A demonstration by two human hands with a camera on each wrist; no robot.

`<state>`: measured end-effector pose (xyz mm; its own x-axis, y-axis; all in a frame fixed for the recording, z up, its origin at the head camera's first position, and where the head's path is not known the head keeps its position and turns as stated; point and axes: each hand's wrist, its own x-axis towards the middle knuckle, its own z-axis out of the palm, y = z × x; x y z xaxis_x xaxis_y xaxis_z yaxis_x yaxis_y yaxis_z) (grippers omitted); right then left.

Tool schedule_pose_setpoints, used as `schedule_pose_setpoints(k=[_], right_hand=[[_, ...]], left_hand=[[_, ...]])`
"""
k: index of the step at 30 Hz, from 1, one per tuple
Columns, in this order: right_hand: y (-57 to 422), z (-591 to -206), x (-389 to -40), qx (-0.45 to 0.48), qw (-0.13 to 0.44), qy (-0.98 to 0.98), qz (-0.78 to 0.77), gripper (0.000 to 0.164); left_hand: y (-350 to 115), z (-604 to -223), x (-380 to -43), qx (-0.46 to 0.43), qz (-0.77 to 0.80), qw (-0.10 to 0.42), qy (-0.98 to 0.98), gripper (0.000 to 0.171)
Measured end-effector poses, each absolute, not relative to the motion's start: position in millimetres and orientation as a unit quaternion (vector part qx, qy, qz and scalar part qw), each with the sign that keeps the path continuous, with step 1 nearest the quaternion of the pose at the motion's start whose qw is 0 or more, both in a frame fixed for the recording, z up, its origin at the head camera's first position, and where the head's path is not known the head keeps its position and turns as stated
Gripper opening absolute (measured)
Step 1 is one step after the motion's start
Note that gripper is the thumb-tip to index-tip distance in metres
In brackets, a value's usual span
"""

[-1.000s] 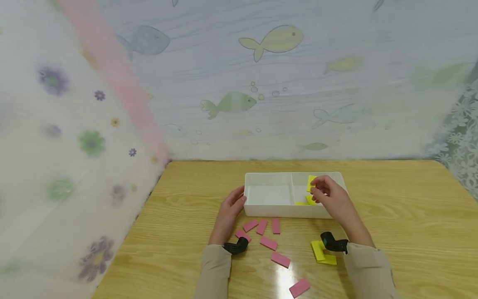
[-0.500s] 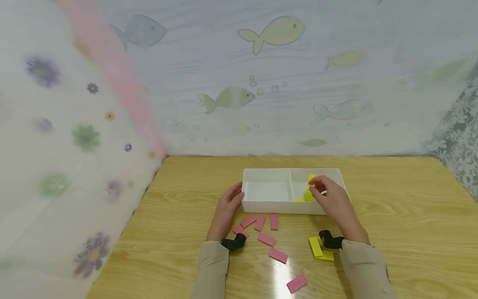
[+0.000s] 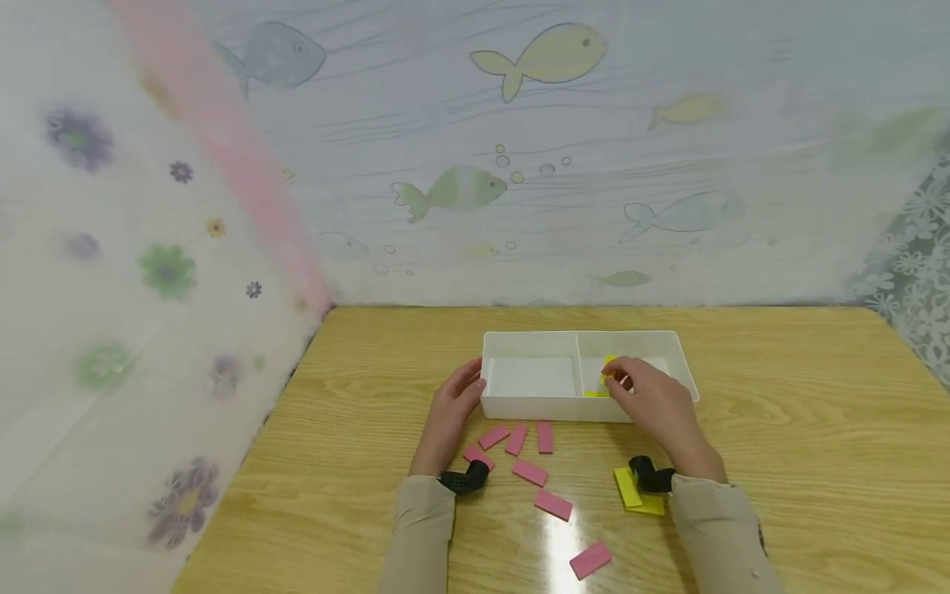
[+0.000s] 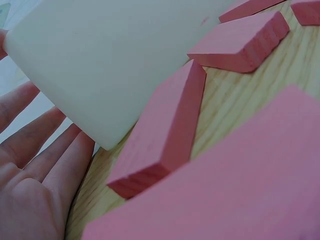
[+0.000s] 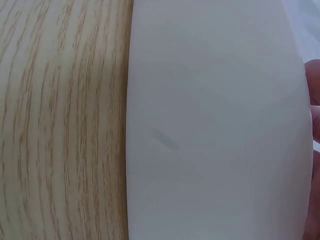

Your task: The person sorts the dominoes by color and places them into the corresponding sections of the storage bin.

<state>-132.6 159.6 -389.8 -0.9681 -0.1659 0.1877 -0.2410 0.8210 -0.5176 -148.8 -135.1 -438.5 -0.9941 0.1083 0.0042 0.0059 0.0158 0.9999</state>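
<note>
A white box (image 3: pixel 549 408) split into two compartments stands on the table. My left hand (image 3: pixel 453 412) rests against its left end; in the left wrist view the fingers lie nearly straight along the wall. Inside the right compartment, my right hand (image 3: pixel 656 404) pinches a flat yellow wooden block (image 3: pixel 610 359) between thumb and fingers, low over the floor. Beside it lie other yellow blocks (image 3: pixel 594 393), partly hidden by the hand and front wall. The right wrist view shows mostly the box wall (image 5: pixel 215 125), with fingertips reaching past its rim.
Several pink blocks (image 3: pixel 552 504) lie scattered on the wooden table (image 3: pixel 334 462) before the box. Two yellow blocks (image 3: pixel 627 487) overlap near the right wrist. A curtain with fish (image 3: pixel 463 188) hangs behind the table, another with flowers (image 3: pixel 166 271) at left.
My right hand has lowered the yellow block deeper into the right compartment and shifted slightly left. The left hand stays at the box's end. The head view has tilted down a little.
</note>
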Motion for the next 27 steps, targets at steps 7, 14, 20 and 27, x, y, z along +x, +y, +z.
schedule_pose_setpoints(k=[7, 14, 20, 27], right_hand=[[159, -392, -132, 0.108, 0.072, -0.954, 0.268, 0.019], [159, -391, -132, 0.102, 0.059, -0.959, 0.258, 0.020], [159, -392, -132, 0.100, 0.054, -0.962, 0.249, 0.021], [159, -391, -133, 0.100, 0.049, -0.965, 0.238, 0.029]], left_hand=[[-133, -418, -139, 0.051, 0.698, 0.053, 0.712, 0.045], [-133, -419, -139, 0.054, 0.703, 0.047, 0.708, 0.050], [-133, -419, -138, 0.054, 0.698, 0.056, 0.711, 0.054], [-133, -418, -139, 0.057, 0.699, 0.051, 0.711, 0.051]])
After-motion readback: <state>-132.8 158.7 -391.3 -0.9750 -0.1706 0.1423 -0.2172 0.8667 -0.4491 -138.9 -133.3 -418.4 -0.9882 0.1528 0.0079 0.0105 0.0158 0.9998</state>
